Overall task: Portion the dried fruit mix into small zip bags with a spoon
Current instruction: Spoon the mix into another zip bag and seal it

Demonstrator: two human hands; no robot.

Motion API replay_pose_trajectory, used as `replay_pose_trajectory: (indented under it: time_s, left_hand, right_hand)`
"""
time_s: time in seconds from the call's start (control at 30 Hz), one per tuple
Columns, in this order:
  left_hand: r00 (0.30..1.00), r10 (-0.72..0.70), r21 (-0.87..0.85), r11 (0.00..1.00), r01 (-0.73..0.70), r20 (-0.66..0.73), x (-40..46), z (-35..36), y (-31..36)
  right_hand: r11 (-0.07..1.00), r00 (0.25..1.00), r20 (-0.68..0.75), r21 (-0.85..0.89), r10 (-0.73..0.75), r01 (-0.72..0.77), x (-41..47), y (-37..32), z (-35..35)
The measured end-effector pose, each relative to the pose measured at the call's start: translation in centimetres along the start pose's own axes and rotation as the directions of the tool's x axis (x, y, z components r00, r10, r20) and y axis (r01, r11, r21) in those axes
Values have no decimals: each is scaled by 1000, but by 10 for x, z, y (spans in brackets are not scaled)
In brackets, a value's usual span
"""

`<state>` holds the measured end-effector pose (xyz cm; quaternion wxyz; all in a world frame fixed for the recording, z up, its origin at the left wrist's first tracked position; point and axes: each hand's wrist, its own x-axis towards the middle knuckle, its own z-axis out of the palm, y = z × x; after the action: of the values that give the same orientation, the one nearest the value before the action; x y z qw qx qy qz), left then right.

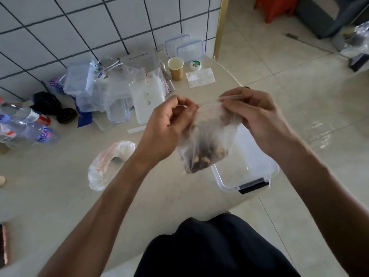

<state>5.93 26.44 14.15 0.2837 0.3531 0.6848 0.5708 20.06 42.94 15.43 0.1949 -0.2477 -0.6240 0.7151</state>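
The left hand [169, 120] and right hand [257, 114] pinch the zip bag [207, 140] along its top strip—light, limp, bottom-heavy film—likely best held there.

Pretty basic room tbh. White tiled wall [83, 23] with dark grout fills 10 to 12 o'clock. Pale glossy floor tiles [279, 62] at 2 o'clock catch bright glare. Beige round-edged table [50, 176] spreads across the middle, gold post [220, 25] at 1 o'clock, something orange [276, 7] beyond it.
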Motion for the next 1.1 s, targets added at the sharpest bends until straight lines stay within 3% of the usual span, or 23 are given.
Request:
replay_pose_trajectory:
  time_s: [0.2, 0.4, 0.5, 0.6, 0.67, 0.77, 0.83, 0.93, 1.0, 1.1]
  left_hand:
    - [999, 21, 2, 1000, -21, 42, 33, 48, 8]
    - [986, -144, 298, 948, 114, 80, 55, 92, -57]
    - [968, -216, 495, 860, 125, 131, 61, 107, -94]
    - [963, -185, 764, 645, -33, 198, 64, 119, -122]
    - [965, -122, 847, 514, -140, 233, 67, 125, -134]
    - [954, -129, 917, 335, -217, 272, 69, 129, -141]
    - [953, -124, 910, 352, -217, 275, 69, 127, -141]
    - [964, -31, 844, 492, -215, 263, 73, 119, -134]
    - [969, 48, 815, 532, -230, 242, 81, 115, -128]
    - [977, 165, 841, 501, -202, 136, 99, 114, -123]
  right_hand:
    - [999, 998, -41, 4, -53, 53, 7, -6, -57]
    - [953, 970, -110, -195, 215, -234, 31, 64, -97]
    - [817, 947, -121, -481, 296, -317, 39, 101, -101]
    - [523, 975, -1, -844, 224, -121, 41, 127, -94]
    - [331, 974, 111, -943, 197, 40, 40, 136, -87]
    - [246, 960, 168, -963, 223, 112, 43, 136, -85]
    - [272, 963, 198, -952, 184, 144, 42, 132, -91]
    - [381, 971, 238, -899, 13, 215, 29, 123, -111]
    - [424, 984, 164, -888, -69, 178, 14, 121, -129]
    - [547, 995, -62, -837, -79, -8, -17, 127, -149]
